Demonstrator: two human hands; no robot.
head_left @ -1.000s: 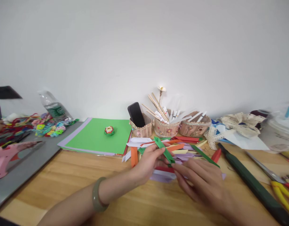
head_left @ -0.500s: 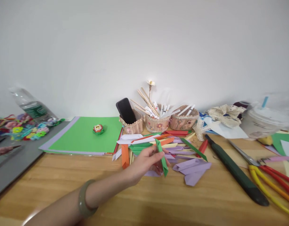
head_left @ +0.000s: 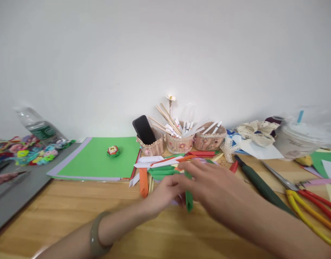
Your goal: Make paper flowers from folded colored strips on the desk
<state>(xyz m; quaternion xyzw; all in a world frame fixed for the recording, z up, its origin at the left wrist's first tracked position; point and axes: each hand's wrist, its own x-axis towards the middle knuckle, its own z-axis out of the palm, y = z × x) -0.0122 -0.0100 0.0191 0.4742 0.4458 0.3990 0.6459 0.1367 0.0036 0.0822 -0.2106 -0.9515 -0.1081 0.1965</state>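
My left hand (head_left: 168, 190), with a bangle (head_left: 96, 233) on the wrist, pinches a green folded paper strip (head_left: 189, 201) that stands nearly upright above the table. Reaching in from the right, my right hand (head_left: 205, 180) covers much of the strip's upper part. Its fingers are blurred and overlap the strip, and I cannot tell if they grip it. Behind both hands lies a pile of folded paper strips, among them an orange strip (head_left: 143, 182), a green strip (head_left: 162, 172) and a red strip (head_left: 203, 154).
Left of the pile, a small paper flower (head_left: 113, 150) sits on green paper sheets (head_left: 90, 162). Decorated baskets (head_left: 180, 144) hold a phone (head_left: 144, 128), sticks and pens. A dark green cutter-like tool (head_left: 262, 187), scissors (head_left: 302, 205) and a lidded cup (head_left: 297, 142) are at right. Another person's hand (head_left: 3, 178) shows far left.
My right hand has come in from the right to the green strip. My left hand stays in place, still holding the strip, which has tipped more upright. The view has shifted slightly.
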